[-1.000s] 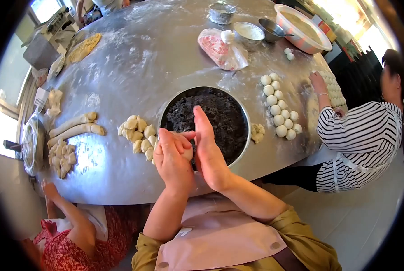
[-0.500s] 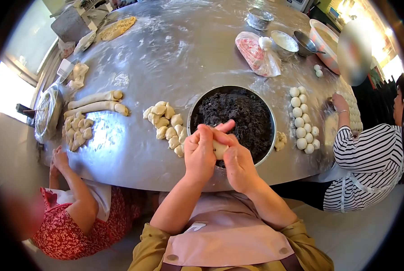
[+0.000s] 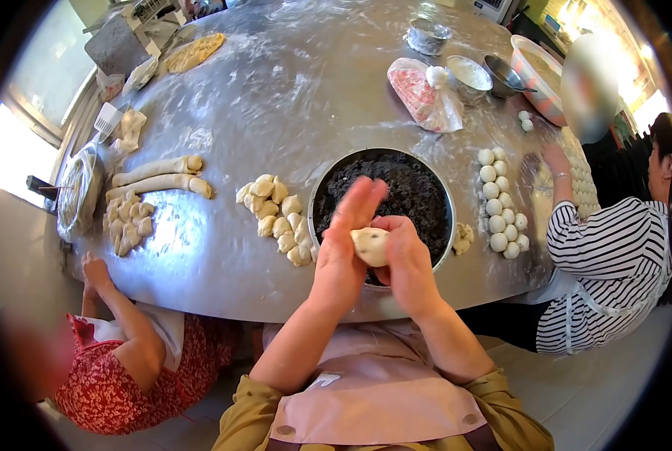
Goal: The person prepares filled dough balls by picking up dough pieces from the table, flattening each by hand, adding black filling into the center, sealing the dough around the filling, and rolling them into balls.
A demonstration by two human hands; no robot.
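Note:
A pale dough ball (image 3: 371, 246) with small dark spots sits between my two hands, over the near side of a round metal pan (image 3: 451, 218) of dark crumbly filling. My right hand (image 3: 407, 259) has its fingers curled round the ball. On the ball's other side, my left hand (image 3: 343, 244) is raised with its fingers stretched out, slightly blurred, its palm against the dough. Just left of the pan lie dough pieces (image 3: 279, 214); a small dough lump (image 3: 463, 238) rests at its right.
White dough balls (image 3: 496, 205) stand in rows at the right, near a co-worker in stripes (image 3: 606, 248). Another in red (image 3: 140, 368) is at the left, by dough rolls (image 3: 159, 184). Beyond lie a plastic bag (image 3: 422, 94), metal bowls (image 3: 467, 79) and a large basin (image 3: 539, 75).
The view has shifted since the first frame. My left fingers, curled over the dough half a second ago, are now stretched out, and more of the ball shows. The striped co-worker's hand has moved slightly.

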